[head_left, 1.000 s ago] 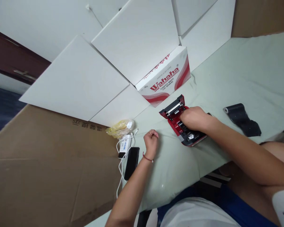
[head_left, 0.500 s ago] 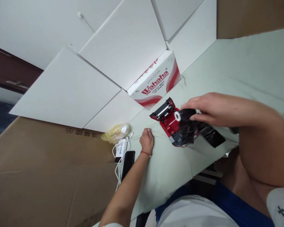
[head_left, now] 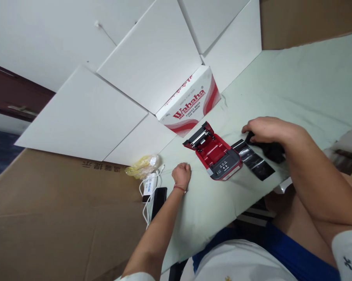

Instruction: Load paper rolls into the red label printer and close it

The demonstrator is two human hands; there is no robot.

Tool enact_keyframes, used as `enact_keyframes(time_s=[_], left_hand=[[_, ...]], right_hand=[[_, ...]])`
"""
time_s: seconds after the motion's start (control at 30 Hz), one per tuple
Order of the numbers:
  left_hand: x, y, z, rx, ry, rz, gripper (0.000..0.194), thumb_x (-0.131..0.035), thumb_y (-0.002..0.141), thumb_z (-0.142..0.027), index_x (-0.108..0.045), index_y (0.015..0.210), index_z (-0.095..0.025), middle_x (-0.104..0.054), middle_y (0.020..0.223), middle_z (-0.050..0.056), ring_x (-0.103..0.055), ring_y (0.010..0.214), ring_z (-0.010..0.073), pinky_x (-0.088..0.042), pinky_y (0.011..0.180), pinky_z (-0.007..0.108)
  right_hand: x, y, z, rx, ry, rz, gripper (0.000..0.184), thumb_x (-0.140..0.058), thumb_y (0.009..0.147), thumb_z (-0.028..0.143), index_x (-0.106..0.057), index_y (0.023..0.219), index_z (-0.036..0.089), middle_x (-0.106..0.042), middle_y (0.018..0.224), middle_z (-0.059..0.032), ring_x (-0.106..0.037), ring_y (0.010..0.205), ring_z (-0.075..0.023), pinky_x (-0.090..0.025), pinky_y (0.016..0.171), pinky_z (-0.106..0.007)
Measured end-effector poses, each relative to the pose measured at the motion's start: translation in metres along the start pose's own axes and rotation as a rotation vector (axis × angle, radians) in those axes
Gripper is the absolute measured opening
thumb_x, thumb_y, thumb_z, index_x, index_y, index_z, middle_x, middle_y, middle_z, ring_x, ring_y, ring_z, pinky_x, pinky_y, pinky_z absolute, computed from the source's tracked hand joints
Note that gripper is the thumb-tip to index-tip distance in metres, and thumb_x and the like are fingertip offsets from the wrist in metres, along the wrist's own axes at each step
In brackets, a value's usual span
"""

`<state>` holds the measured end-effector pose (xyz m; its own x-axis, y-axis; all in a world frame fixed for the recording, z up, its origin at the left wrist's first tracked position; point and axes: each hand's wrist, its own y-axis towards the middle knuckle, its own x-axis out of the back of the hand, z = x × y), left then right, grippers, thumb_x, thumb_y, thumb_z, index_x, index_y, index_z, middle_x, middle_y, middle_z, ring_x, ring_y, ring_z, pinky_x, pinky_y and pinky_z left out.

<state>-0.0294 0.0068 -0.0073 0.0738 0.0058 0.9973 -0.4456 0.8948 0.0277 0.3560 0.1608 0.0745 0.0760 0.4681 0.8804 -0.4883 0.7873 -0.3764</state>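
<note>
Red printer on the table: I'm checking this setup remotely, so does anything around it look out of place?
A glossy black film strip lies unrolled beside the open red printer, apparently trailing from a dark roll under the right hand. It stands out as loose and spread flat, while the printer's red compartment looks empty.

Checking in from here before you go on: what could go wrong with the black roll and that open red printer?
The black film strip lies slack right beside the open red printer, so it could crease or snag. The black roll under the right hand sits close to the table edge and could slip off. The left hand is near the phone, which a careless move could knock.
</note>
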Motion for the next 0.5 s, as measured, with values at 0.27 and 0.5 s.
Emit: enact_keyframes(time_s=[0.27,0.5], left_hand=[[-0.001,-0.002,0.001,-0.005,-0.049,-0.045,0.026,-0.051,0.096,-0.026,-0.063,0.075,-0.021,-0.068,0.078,0.006,-0.059,0.075,0.0203,-0.029,0.066,0.031],[0.001,-0.001,0.004,-0.064,-0.135,-0.114,0.024,-0.040,0.099,-0.012,-0.059,0.088,-0.020,-0.068,0.091,0.007,-0.062,0.087,0.0202,-0.038,0.074,0.029]], right_hand=[[-0.005,0.007,0.061,0.061,-0.091,0.076,0.038,-0.063,0.077,0.012,-0.082,0.109,0.022,-0.077,0.109,-0.0158,-0.070,0.090,-0.0283,-0.046,0.070,-0.036],[0.013,-0.028,0.045,0.137,-0.039,0.003,0.027,-0.075,0.080,0.016,-0.082,0.106,0.020,-0.078,0.094,-0.0110,-0.067,0.080,-0.0196,-0.042,0.072,-0.031]])
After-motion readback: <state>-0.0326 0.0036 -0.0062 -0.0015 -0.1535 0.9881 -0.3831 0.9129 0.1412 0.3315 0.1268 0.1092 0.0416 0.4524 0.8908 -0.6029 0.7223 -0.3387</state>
